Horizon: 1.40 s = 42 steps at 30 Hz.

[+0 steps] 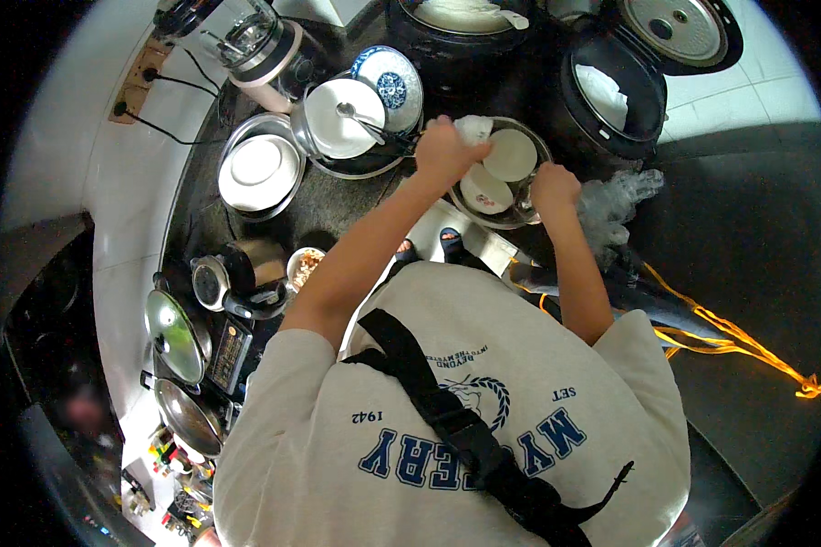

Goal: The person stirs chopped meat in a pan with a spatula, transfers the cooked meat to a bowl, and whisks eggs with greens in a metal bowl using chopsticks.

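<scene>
A steel basin [546, 147] on the dark counter holds white bowls. One bowl [511, 156] sits towards the back. Another bowl [486, 190], with a small red mark, lies tilted in front of it. My left hand [446, 154] is closed around a crumpled whitish thing, perhaps a cloth [474, 128], above the basin's left side. Its fingertips are partly hidden. My right hand [554, 187] grips the basin's right rim, fingers curled over the edge. Beside my right wrist is a crumpled clear plastic bag [612, 205].
Left of the basin stand a pot with a white plate [345, 116], a blue-patterned plate [400, 89] and a bowl stack [258, 171]. A blender [267, 61] stands behind. An open black cooker [616, 102] is at the back right. Orange ties [732, 328] hang on my right.
</scene>
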### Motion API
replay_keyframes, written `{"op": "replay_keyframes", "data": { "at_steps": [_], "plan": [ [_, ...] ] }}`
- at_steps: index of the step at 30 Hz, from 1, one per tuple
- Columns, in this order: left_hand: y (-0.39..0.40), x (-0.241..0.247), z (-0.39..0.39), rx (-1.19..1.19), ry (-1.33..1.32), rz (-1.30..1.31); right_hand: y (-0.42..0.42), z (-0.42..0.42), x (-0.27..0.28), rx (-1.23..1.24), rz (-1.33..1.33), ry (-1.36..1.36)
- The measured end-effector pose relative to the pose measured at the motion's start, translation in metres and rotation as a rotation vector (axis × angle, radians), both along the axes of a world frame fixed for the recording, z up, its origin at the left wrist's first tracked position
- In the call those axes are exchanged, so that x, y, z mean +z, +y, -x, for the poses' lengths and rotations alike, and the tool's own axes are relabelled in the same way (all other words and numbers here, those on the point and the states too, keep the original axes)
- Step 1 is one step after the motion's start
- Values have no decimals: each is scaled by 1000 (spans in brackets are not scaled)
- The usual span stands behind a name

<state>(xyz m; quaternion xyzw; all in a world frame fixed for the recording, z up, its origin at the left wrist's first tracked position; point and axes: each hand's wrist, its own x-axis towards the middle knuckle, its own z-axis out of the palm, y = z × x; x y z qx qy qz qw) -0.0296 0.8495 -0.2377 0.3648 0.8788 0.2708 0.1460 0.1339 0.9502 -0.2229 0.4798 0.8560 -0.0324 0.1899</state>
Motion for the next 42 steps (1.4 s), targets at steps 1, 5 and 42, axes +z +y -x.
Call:
{"op": "replay_keyframes", "data": {
  "at_steps": [1,5,42],
  "plan": [
    [3,3,-5,-15,-5,20,1,3,-2,25,-2,-8],
    [20,-23,-10,-74,93,73,6,18,-19,65,-2,-41],
    [-60,-106,167,749,-528,10,-17,57,-11,110,73,141]
  ]
}}
